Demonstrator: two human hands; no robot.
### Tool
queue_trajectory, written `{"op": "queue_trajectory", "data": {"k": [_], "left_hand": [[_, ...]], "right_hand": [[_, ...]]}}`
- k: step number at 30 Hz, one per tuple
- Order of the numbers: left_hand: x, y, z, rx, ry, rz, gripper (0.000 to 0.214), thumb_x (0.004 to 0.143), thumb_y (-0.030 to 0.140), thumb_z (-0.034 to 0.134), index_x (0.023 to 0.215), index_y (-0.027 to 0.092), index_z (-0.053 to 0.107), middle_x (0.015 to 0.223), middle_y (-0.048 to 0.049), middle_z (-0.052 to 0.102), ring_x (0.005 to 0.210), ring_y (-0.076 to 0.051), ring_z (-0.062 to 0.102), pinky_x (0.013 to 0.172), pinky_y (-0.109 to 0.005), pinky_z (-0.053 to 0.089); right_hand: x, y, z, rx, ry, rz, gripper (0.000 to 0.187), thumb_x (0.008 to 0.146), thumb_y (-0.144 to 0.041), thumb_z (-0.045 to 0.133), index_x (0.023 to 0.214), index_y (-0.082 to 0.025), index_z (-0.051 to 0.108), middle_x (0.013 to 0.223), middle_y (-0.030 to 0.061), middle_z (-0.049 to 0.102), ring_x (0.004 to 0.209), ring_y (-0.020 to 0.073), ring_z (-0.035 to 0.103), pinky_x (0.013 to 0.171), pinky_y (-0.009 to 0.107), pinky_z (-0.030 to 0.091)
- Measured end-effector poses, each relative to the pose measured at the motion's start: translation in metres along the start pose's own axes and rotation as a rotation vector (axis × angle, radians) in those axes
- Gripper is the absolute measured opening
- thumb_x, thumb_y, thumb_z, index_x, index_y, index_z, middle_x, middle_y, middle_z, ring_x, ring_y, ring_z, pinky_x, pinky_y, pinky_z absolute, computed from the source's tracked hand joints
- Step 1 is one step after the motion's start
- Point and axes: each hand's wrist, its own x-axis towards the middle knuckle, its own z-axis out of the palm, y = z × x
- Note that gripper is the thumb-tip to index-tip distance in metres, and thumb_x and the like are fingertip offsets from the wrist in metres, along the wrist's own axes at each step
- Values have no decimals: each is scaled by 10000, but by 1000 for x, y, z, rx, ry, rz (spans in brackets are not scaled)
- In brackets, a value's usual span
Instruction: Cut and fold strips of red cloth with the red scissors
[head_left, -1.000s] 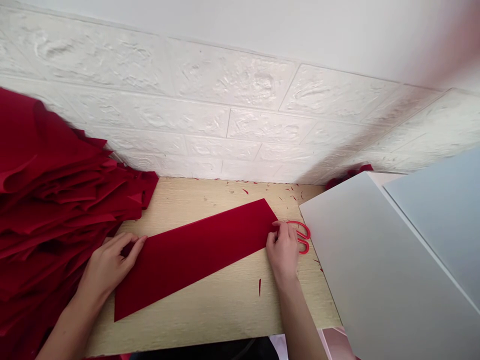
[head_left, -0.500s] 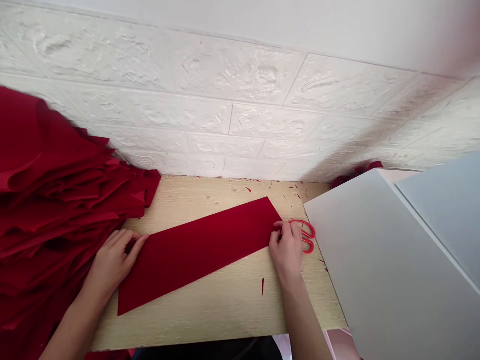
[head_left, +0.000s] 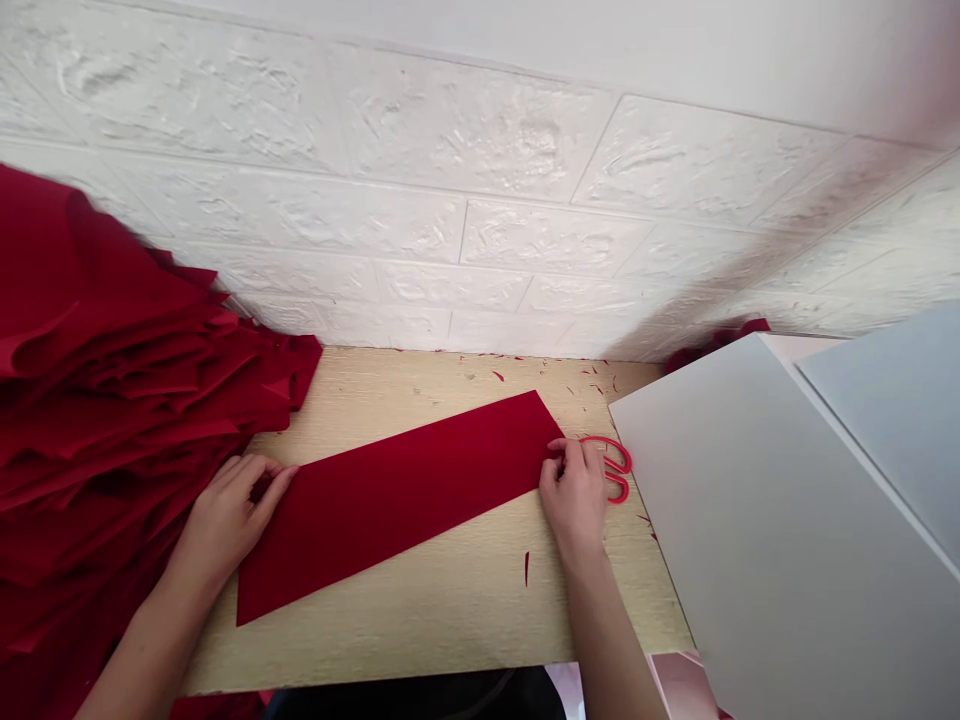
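A long dark-red fabric piece (head_left: 397, 490) lies flat and slanted across the wooden tabletop, its right end farther from me than its left. My left hand (head_left: 236, 510) is closed at the fabric's left end, thumb and fingers together on its edge. At the other end, my right hand (head_left: 576, 490) has its fingers curled and pinched on the right edge. Just beyond that hand lies a pair of scissors with red handles (head_left: 619, 470); the hand hides the blades.
On the left rises a big heap of red fabric pieces (head_left: 150, 420). A large white box-like panel (head_left: 765, 500) bounds the right side. Behind the wooden table (head_left: 450, 610) stands a white brick-patterned wall (head_left: 390, 220). Small red scraps (head_left: 526, 569) are scattered about.
Both hands and the fabric piece keep their places relative to each other. The whole view has shifted very slightly.
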Motion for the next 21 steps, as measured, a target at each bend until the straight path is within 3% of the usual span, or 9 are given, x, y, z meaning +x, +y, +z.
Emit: {"op": "queue_trajectory", "data": {"k": [9, 21], "left_hand": [[0, 2, -1, 11, -17, -60, 356, 969, 491, 446, 749, 226, 535, 711, -14, 606, 699, -198, 553, 686, -300, 413], [-6, -2, 2, 63, 21, -72, 273, 981, 448, 432, 850, 232, 537, 828, -55, 601, 780, -233, 520, 781, -352, 431]], "right_hand": [[-2, 2, 1, 2, -15, 29, 180, 802, -131, 436, 878, -209, 580, 888, 74, 581, 888, 244, 527, 779, 365, 424], [-3, 6, 1, -55, -3, 19, 236, 833, -92, 407, 897, -201, 607, 960, 104, 570, 987, 277, 477, 815, 402, 404]]}}
